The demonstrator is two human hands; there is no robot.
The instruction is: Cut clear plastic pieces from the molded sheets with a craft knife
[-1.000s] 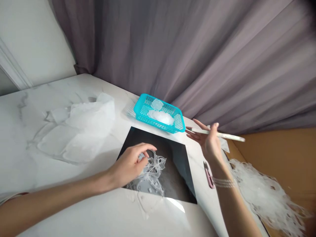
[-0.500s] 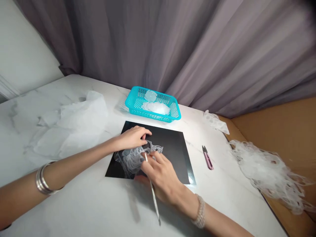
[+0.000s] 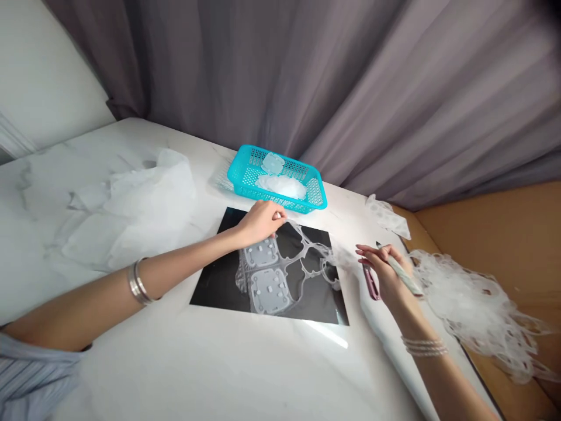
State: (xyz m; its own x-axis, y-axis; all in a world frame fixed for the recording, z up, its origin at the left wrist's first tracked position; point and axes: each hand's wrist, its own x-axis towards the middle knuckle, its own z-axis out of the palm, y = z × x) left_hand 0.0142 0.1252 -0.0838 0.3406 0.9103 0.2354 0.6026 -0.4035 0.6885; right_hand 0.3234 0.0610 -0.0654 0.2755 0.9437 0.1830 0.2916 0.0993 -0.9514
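On a black mat (image 3: 214,280) lies a soft translucent sheet (image 3: 270,290) with two squarish, studded panels and a web-like, cut-out border drawn out to the right. My left hand (image 3: 263,222) is closed at the far edge of the sheet, its fingertips pinching there. Off the mat's right side, my right hand (image 3: 390,275) grips a slim white pen-like tool (image 3: 401,276), blurred by motion. A stretched, smeared strand of the border runs toward its fingertips; whether they pinch it I cannot tell. Pink thread snips (image 3: 371,285) lie partly behind this hand.
A turquoise basket (image 3: 234,169) holding translucent pieces stands behind the mat. Thin white sheets (image 3: 144,204) are heaped at left. A tangle of translucent strips (image 3: 473,310) hangs at the table's right edge, beside a brown surface (image 3: 482,222). A small crumpled piece (image 3: 388,216) lies back right.
My right hand has swung from the mat to the right with the tool. The bunched sheet now lies spread, its border stretched rightward. My left hand has shifted slightly away from me and right.
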